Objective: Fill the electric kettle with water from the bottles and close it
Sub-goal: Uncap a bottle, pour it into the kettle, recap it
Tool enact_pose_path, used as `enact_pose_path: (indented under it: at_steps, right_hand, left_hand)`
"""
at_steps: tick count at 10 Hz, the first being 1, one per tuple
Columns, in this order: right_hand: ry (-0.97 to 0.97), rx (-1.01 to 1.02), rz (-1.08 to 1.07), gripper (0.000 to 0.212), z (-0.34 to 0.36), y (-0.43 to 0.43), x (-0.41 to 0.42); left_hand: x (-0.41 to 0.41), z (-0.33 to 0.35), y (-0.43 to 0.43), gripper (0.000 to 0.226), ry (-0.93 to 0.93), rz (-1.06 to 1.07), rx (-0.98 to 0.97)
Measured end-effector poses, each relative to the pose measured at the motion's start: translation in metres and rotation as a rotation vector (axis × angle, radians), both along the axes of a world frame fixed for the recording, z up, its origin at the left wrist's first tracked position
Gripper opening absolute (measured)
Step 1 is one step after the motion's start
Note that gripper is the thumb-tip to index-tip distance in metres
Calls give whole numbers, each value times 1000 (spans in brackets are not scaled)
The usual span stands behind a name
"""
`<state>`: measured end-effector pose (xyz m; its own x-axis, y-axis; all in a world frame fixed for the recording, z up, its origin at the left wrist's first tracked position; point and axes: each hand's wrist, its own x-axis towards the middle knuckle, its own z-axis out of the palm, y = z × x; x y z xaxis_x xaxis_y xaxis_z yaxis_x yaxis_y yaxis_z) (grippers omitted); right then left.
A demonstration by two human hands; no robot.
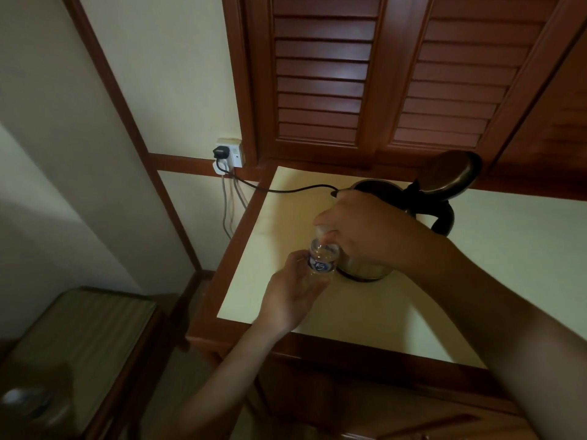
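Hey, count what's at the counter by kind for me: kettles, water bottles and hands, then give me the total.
Kettles: 1, the electric kettle, lid up.
Water bottles: 1, the bottle, held upright.
Hands: 2, the left hand gripping the bottle's body, the right hand pinching its top.
Total: 4.

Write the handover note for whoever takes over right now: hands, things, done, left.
Left hand grips the water bottle low on its body, upright, just in front of the kettle.
Right hand is curled round the bottle's cap end.
Kettle stands on the counter, lid swung open, cord plugged in at the wall.
Done: lid open. Water in the kettle: cannot tell.
Left: uncap, pour, shut the lid.
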<state>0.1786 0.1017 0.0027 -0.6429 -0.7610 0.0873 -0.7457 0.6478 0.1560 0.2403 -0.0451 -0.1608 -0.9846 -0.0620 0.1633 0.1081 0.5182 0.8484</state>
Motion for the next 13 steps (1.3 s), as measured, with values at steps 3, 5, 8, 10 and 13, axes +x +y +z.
enact_pose_path:
  at_steps: [3, 5, 8, 10, 13]
  right_hand:
    - [70, 208, 16, 17, 2, -4, 4]
    - [-50, -49, -41, 46, 0, 0, 5]
    - [-16, -229, -181, 32, -21, 4, 16]
    - [68, -390, -319, 43, -41, 1, 26]
    - [-308, -978, -565, 38, -122, 29, 95]
  left_hand:
    - [0, 2, 3, 46, -45, 3, -44]
    - [-1, 3, 1, 46, -60, -13, -16]
    - [2, -2, 0, 47, 37, -56, -5]
    - [2, -2, -1, 49, 34, -86, -11]
    - [4, 4, 1, 48, 31, -100, 29]
